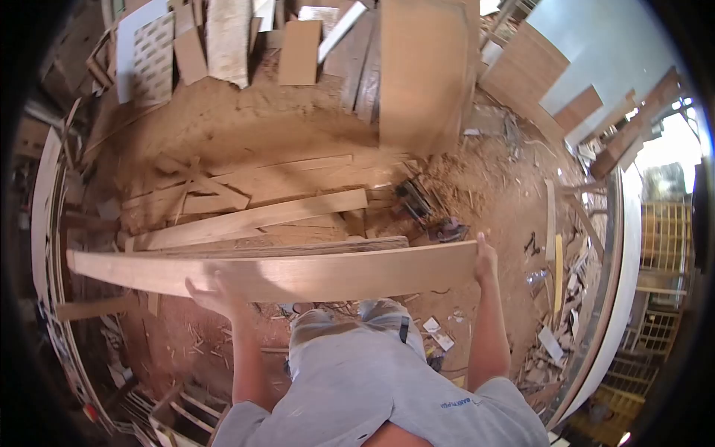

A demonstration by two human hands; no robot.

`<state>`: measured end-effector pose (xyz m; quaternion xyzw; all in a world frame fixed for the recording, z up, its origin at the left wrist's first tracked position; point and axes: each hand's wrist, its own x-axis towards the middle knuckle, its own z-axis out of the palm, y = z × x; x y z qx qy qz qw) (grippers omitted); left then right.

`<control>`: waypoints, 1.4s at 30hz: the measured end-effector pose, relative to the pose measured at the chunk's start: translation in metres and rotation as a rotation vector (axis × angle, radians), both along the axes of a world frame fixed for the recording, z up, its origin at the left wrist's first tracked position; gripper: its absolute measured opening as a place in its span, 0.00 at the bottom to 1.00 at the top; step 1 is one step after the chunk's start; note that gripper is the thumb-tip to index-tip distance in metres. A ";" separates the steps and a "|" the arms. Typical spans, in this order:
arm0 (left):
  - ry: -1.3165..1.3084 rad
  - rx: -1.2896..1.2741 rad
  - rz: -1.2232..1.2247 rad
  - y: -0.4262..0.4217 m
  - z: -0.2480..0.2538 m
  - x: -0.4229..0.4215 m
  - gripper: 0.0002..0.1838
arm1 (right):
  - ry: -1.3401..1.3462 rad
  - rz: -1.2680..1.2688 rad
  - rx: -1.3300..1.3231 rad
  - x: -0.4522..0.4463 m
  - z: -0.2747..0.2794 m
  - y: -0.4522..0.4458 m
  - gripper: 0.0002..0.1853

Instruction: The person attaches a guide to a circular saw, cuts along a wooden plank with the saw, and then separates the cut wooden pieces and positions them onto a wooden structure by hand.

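Observation:
A long, smooth wooden board (357, 276) spans the head view in front of my body, its broad face turned toward me. My left hand (212, 294) grips its lower edge left of the middle, fingers against the face. At the board's right end, my right hand (485, 257) is closed on the end, thumb up at the top corner. Just beyond the board lie more long planks (253, 221) and a dark power tool (412, 201), with a second, reddish tool (449, 229) close to the board's right end.
Sawdust and offcuts cover the floor (506, 201). Large panels (424, 74) and sheets lean along the far side. A heap of scraps (555, 339) lies at right beside a long pale sheet edge (618, 298). A wooden frame (186, 413) stands at lower left.

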<state>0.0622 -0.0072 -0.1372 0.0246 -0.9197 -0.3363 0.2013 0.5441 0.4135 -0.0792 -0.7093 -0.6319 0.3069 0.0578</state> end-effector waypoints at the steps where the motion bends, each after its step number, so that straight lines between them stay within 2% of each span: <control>1: 0.060 0.029 -0.292 0.026 0.011 0.015 0.40 | 0.029 -0.014 0.006 0.000 -0.003 0.004 0.42; 2: 0.122 0.055 -0.576 0.051 0.019 0.036 0.40 | 0.062 -0.019 0.008 0.003 -0.008 0.005 0.43; 4: -0.036 -0.077 -1.003 0.098 0.008 0.077 0.35 | 0.124 -0.010 0.007 0.007 -0.024 0.012 0.44; 6: -0.055 -0.213 -1.178 0.160 0.019 0.114 0.32 | 0.213 -0.008 -0.003 0.007 -0.043 0.020 0.43; 11: -0.173 -0.338 -1.211 0.227 -0.017 0.153 0.30 | 0.201 0.002 -0.046 0.014 -0.108 0.045 0.46; 12: -0.209 -0.339 -1.195 0.225 -0.022 0.154 0.29 | 0.339 -0.122 -0.066 -0.001 -0.091 0.043 0.47; 15: -0.250 -0.308 -1.166 0.232 -0.027 0.153 0.21 | 0.408 -0.261 -0.105 -0.004 -0.102 0.045 0.46; 18: -0.232 -0.297 -1.173 0.239 -0.024 0.153 0.17 | 0.420 -0.265 -0.106 -0.003 -0.110 0.046 0.46; 22: -0.256 -0.344 -1.185 0.242 -0.024 0.152 0.18 | 0.262 -0.203 -0.067 -0.018 -0.088 0.050 0.45; 27: -0.227 -0.333 -1.199 0.243 -0.029 0.151 0.18 | 0.218 -0.224 -0.154 -0.022 -0.083 0.055 0.44; 33: -0.202 -0.318 -1.204 0.238 -0.034 0.150 0.17 | 0.190 -0.181 -0.131 -0.017 -0.089 0.054 0.42; 39: -0.196 -0.325 -1.201 0.238 -0.034 0.149 0.17 | 0.256 -0.151 -0.127 -0.014 -0.094 0.054 0.44; 42: -0.184 -0.315 -1.200 0.236 -0.035 0.150 0.17 | 0.358 -0.182 -0.226 -0.019 -0.084 0.059 0.45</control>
